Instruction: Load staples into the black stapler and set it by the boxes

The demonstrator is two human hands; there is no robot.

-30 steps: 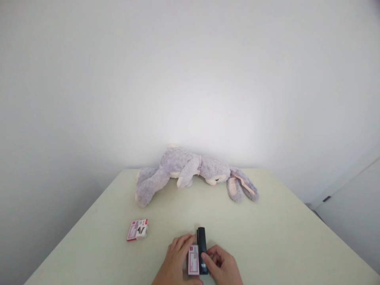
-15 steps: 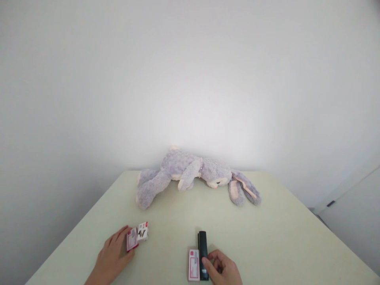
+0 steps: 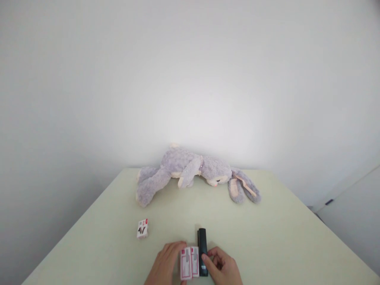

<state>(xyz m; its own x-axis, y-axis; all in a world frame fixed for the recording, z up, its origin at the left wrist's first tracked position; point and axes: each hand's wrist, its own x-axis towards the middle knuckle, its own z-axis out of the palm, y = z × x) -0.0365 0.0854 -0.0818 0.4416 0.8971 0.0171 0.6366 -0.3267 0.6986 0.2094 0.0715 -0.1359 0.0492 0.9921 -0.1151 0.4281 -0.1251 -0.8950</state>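
My left hand (image 3: pixel 166 263) is closed around the ends of a small white box with pink print (image 3: pixel 186 264). That box is side by side with a second box of the same print (image 3: pixel 194 261), partly overlapping it in view. Against the second box's right side lies a black stapler (image 3: pixel 202 251), lengthwise to me. My right hand (image 3: pixel 222 266) rests at the stapler's right side, thumb on its near part and the other fingers curled. Farther left, a small white box with a dark picture and red corner (image 3: pixel 142 228) stands alone, apart from both hands.
A grey plush rabbit (image 3: pixel 181 164) lies on its side along the back of the pale table (image 3: pixel 267 237), ears to the right. Behind it rises a white wall (image 3: pixel 190 79).
My left hand has brought the pink-printed box rightward from beside the picture box to the other pink-printed box. My right hand and the stapler stay in nearly the same place.
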